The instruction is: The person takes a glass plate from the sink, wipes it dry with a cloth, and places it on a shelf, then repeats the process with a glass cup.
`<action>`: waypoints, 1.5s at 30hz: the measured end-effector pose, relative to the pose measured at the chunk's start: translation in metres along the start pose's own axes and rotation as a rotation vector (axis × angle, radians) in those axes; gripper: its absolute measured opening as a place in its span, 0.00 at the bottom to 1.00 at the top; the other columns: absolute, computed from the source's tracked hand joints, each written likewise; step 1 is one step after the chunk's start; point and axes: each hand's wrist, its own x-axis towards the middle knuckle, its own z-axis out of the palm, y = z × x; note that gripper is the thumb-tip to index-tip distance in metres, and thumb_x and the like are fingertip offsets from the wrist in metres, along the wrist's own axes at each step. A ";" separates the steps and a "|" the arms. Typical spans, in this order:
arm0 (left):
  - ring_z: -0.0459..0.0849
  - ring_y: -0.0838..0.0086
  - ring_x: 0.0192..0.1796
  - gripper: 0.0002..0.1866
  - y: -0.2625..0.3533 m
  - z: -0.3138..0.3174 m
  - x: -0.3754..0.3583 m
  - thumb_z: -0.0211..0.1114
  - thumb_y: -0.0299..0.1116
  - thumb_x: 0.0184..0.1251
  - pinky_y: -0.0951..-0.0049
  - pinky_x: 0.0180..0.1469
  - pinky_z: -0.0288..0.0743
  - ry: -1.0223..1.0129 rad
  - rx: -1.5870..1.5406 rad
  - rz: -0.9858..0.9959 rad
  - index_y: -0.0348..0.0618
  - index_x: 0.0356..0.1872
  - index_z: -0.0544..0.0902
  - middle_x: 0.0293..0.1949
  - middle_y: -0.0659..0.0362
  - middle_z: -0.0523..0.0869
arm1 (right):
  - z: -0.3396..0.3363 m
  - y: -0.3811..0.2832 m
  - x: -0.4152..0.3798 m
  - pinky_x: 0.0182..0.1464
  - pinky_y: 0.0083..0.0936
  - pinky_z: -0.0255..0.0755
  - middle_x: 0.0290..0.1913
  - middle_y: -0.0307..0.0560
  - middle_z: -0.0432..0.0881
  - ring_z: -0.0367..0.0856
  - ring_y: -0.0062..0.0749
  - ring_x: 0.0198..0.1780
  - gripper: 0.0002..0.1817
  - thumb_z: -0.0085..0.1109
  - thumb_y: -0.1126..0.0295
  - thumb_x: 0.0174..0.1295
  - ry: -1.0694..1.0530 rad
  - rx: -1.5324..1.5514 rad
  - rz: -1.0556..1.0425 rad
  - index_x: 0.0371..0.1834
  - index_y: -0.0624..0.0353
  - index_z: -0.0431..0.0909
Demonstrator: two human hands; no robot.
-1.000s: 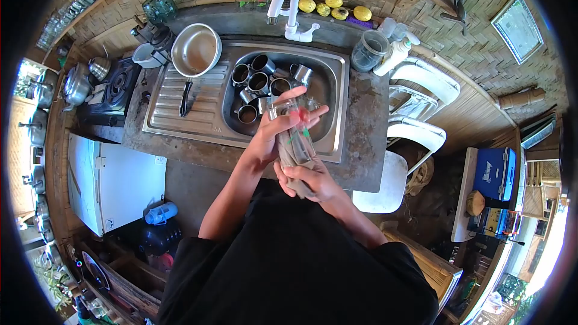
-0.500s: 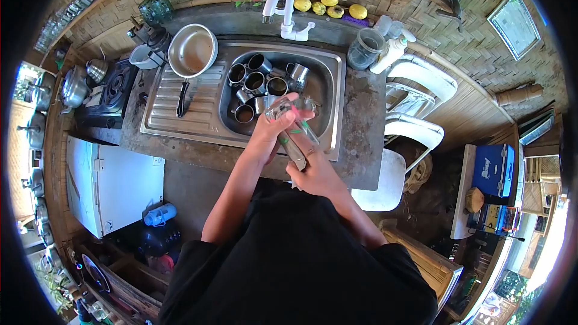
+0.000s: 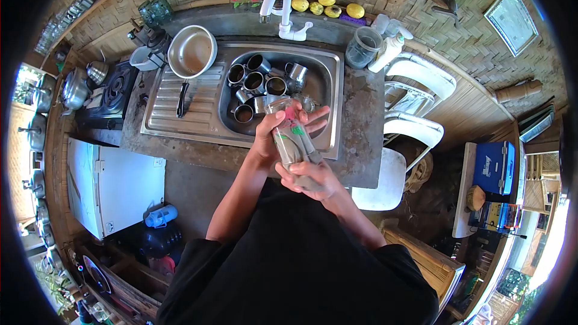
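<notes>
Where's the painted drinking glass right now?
The painted glass is centre frame, held between the left hand and right hand, over the sink's near edge.

Over the steel sink (image 3: 335, 93) the person holds a clear drinking glass (image 3: 288, 135) printed with red and green, tilted. The left hand (image 3: 269, 138) wraps its upper part; the right hand (image 3: 311, 176) grips a grey cloth (image 3: 308, 182) at its base. Metal cups (image 3: 256, 83) crowd the basin, beneath a white tap (image 3: 278, 3), and a saucepan (image 3: 191, 52) sits on the drainboard.

Clear glass (image 3: 291, 135) carries red and green print. White tap (image 3: 278, 6) far; yellow fruits (image 3: 327, 5) right of it; steel-grey sink (image 3: 335, 93).
</notes>
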 end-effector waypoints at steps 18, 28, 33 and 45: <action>0.78 0.45 0.69 0.18 0.014 0.000 -0.006 0.66 0.45 0.70 0.39 0.83 0.48 -0.001 0.004 0.128 0.45 0.52 0.81 0.43 0.58 0.86 | -0.003 0.002 0.017 0.31 0.20 0.73 0.40 0.47 0.74 0.73 0.24 0.34 0.23 0.53 0.77 0.72 -0.168 0.550 0.036 0.69 0.65 0.63; 0.78 0.45 0.69 0.17 0.034 -0.008 -0.007 0.62 0.50 0.75 0.43 0.78 0.60 0.295 0.112 0.217 0.46 0.45 0.81 0.43 0.61 0.84 | -0.003 0.002 0.003 0.36 0.18 0.73 0.47 0.53 0.76 0.77 0.28 0.33 0.26 0.54 0.74 0.72 0.058 0.066 -0.108 0.71 0.68 0.65; 0.80 0.45 0.67 0.17 0.018 -0.009 -0.009 0.62 0.49 0.75 0.46 0.76 0.64 0.306 0.148 0.161 0.45 0.44 0.81 0.44 0.56 0.83 | 0.008 0.010 0.019 0.46 0.32 0.77 0.62 0.48 0.81 0.79 0.36 0.42 0.40 0.60 0.83 0.62 0.295 -1.422 -0.523 0.81 0.54 0.63; 0.88 0.59 0.50 0.18 0.033 -0.012 -0.005 0.73 0.44 0.66 0.57 0.59 0.83 0.614 0.421 0.037 0.40 0.43 0.80 0.38 0.56 0.84 | -0.022 0.025 0.057 0.58 0.40 0.73 0.70 0.57 0.76 0.79 0.45 0.63 0.41 0.62 0.82 0.55 0.470 -1.883 -0.652 0.77 0.56 0.68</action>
